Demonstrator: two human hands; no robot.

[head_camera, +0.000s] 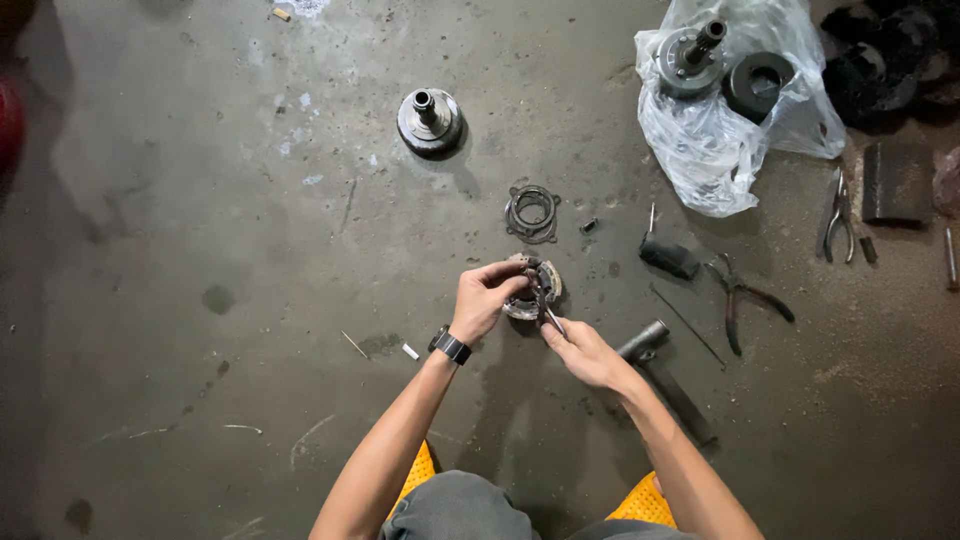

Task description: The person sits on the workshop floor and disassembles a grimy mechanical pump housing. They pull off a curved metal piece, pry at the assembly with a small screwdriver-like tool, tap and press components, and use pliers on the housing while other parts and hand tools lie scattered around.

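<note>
L hand grips round metal part on the floor, just below loose rings. R hand fingers closed on thin tool probing it. Risk: tool slips w/ too much force, jabs L fingers.

Fingers hide part of the round metal part; the tool tip is too small to tell.
</note>
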